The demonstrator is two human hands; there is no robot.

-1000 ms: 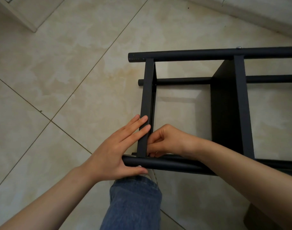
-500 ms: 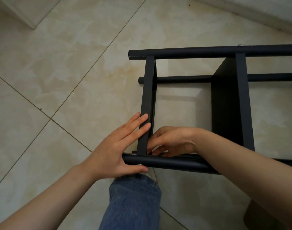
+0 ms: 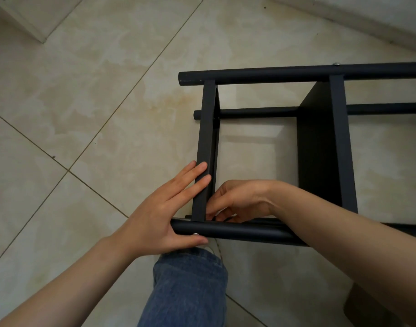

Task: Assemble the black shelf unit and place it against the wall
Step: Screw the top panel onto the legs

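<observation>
The black shelf unit (image 3: pixel 320 147) lies on its side on the tiled floor (image 3: pixel 96 102), its left end in mid-scene and its right part running off the right edge. The left hand (image 3: pixel 159 208) is spread flat: straight fingers press on the end panel (image 3: pixel 208 128) and the thumb lies along the near tube (image 3: pixel 244 232), just beside a screw head (image 3: pixel 196 234). The right hand (image 3: pixel 240 199) reaches inside the frame, its fingers curled at the corner where panel meets tube; whether it holds anything cannot be told. A denim-clad knee (image 3: pixel 190 284) sits just near of the tube. Bare floor lies left of the unit. The wall base (image 3: pixel 343 13) runs beyond the far tube (image 3: pixel 273 73), well apart.
</observation>
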